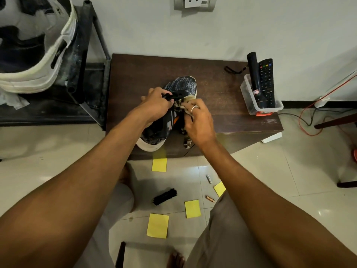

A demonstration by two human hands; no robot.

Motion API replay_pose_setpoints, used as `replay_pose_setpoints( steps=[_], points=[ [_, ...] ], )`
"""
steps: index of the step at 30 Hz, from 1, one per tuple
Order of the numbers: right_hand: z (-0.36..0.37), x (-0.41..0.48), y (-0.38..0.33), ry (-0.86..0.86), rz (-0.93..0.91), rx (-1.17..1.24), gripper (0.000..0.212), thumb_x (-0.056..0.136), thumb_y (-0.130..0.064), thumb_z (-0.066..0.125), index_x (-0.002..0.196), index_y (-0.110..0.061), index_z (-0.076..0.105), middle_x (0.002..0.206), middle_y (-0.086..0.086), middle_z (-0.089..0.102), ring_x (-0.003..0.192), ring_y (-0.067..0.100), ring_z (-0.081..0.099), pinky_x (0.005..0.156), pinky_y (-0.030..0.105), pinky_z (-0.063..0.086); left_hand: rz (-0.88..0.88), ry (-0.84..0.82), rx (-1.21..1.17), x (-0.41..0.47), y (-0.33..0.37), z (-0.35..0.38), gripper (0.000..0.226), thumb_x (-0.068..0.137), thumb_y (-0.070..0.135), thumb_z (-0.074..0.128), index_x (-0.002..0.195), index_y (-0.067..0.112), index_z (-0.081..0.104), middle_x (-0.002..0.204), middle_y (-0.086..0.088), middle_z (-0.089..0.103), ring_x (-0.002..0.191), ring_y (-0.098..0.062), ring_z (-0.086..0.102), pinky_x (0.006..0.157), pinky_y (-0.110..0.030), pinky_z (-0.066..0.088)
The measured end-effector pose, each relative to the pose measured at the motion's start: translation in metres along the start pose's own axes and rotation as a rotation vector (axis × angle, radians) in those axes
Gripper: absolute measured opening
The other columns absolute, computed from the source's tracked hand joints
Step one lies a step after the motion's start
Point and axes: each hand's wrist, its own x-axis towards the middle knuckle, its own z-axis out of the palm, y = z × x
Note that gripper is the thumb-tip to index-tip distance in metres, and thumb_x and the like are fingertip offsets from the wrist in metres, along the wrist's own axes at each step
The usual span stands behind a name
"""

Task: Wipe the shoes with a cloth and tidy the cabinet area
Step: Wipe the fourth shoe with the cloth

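**On the cabinet top: sneaker gripped by the left hand, cloth applied by the right**

At the near middle of the dark wooden cabinet top (222, 97) lies a dark sneaker (164, 124), its long axis running from near-left to far-right. The mesh toe points toward the far wall. The white-soled heel reaches past the cabinet's near edge.

The left hand (156, 105) is clamped on the black tongue or laces at the shoe's opening (which of the two cannot be told). The right hand (199, 120), with a ring on one finger, has its fingers curled round a patterned cloth (182, 104). The cloth is pressed against the shoe's right side, just behind the toe. Both forearms cross the near floor and cover part of the heel and of the cabinet front. A metal handle (187, 143) shows between them.

At the far right of the top stands a clear plastic box (251, 105), well apart from the shoe. It holds a black remote control (267, 82) and a dark cylinder (254, 74), both upright and leaning. A black looped cord (231, 70) lies just left of the box.

On the tiled floor near the person lie four yellow paper notes (157, 225), a black brush (165, 196) and a copper-coloured battery (210, 199). Left of the cabinet stands a dark metal rack (92, 60) carrying a white basket (38, 74). A red wire (309, 132) trails across the floor at the right.
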Motion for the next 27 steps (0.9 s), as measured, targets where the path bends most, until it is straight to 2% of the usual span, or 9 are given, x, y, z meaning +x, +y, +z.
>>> replay_pose_setpoints(
  steps=[3,6,9,11,15,17,21,23,27],
  points=[
    [0.003,-0.027,-0.022,-0.121,-0.128,0.066,0.033,0.093,0.0,0.059,0.123,-0.004,0.071,0.124,0.006,0.058,0.107,0.022,0.061,0.091,0.027,0.053,0.01,0.011,-0.007,0.001,-0.002,0.0,0.011,0.099,0.029,0.059,0.101,0.04,0.056,0.121,0.006,0.042,0.125,-0.026,0.043,0.11,-0.045,0.038],
    [-0.011,-0.034,-0.016,-0.219,-0.341,-0.022,0.038,0.093,-0.011,0.05,0.124,-0.005,0.07,0.121,0.011,0.06,0.104,0.028,0.06,0.088,0.033,0.054,0.017,-0.006,0.007,0.003,-0.004,0.0,0.013,0.099,0.03,0.059,0.11,0.037,0.056,0.122,0.006,0.042,0.125,-0.025,0.043,0.11,-0.044,0.037],
    [-0.012,-0.002,0.011,-0.065,-0.196,-0.138,0.033,0.093,-0.006,0.055,0.122,-0.006,0.072,0.119,0.011,0.062,0.103,0.031,0.061,0.083,0.046,0.058,0.021,-0.018,0.006,0.003,-0.004,0.0,0.014,0.1,0.03,0.059,0.112,0.036,0.056,0.125,0.005,0.042,0.126,-0.026,0.042,0.111,-0.045,0.037],
    [-0.005,0.0,0.008,-0.026,-0.072,-0.09,0.031,0.093,-0.002,0.059,0.121,-0.005,0.072,0.12,0.008,0.061,0.105,0.027,0.061,0.087,0.045,0.057,0.015,-0.005,0.0,0.004,-0.004,0.0,0.014,0.099,0.03,0.059,0.111,0.037,0.056,0.124,0.006,0.042,0.126,-0.026,0.042,0.111,-0.045,0.037],
    [-0.002,-0.038,-0.022,-0.202,-0.287,0.014,0.034,0.091,-0.002,0.058,0.122,-0.004,0.071,0.12,0.011,0.061,0.103,0.029,0.062,0.088,0.034,0.055,0.023,0.022,-0.002,0.006,-0.006,0.001,0.014,0.097,0.031,0.06,0.108,0.039,0.057,0.123,0.006,0.046,0.123,-0.025,0.046,0.11,-0.044,0.039],
    [-0.009,-0.032,-0.015,-0.22,-0.366,-0.07,0.033,0.09,-0.006,0.059,0.121,-0.005,0.071,0.118,0.013,0.062,0.101,0.032,0.062,0.084,0.035,0.055,0.022,0.007,-0.001,0.007,-0.008,0.002,0.014,0.097,0.031,0.06,0.108,0.039,0.058,0.125,0.005,0.046,0.123,-0.025,0.046,0.11,-0.044,0.039],
    [-0.006,0.001,0.009,-0.016,-0.119,-0.119,0.031,0.089,0.0,0.06,0.117,-0.002,0.073,0.117,0.011,0.062,0.101,0.03,0.062,0.081,0.044,0.058,0.016,-0.005,-0.031,0.009,-0.008,0.003,0.014,0.099,0.028,0.06,0.107,0.038,0.057,0.125,0.005,0.044,0.123,-0.025,0.045,0.11,-0.045,0.04],
    [0.002,-0.01,-0.007,-0.02,-0.068,-0.016,0.028,0.091,0.002,0.06,0.116,-0.002,0.073,0.119,0.008,0.06,0.103,0.026,0.062,0.085,0.04,0.058,0.012,-0.001,-0.052,0.011,-0.01,0.002,0.014,0.098,0.027,0.06,0.106,0.039,0.057,0.126,0.005,0.046,0.123,-0.025,0.046,0.109,-0.045,0.041],
    [0.0,-0.047,-0.034,-0.19,-0.189,0.125,0.03,0.092,0.001,0.062,0.119,-0.004,0.072,0.114,0.008,0.06,0.095,0.019,0.061,0.081,0.02,0.048,0.011,-0.012,-0.077,0.011,-0.012,0.002,0.012,0.092,0.033,0.061,0.095,0.044,0.059,0.125,0.006,0.053,0.12,-0.022,0.05,0.107,-0.046,0.043]
  ],
)
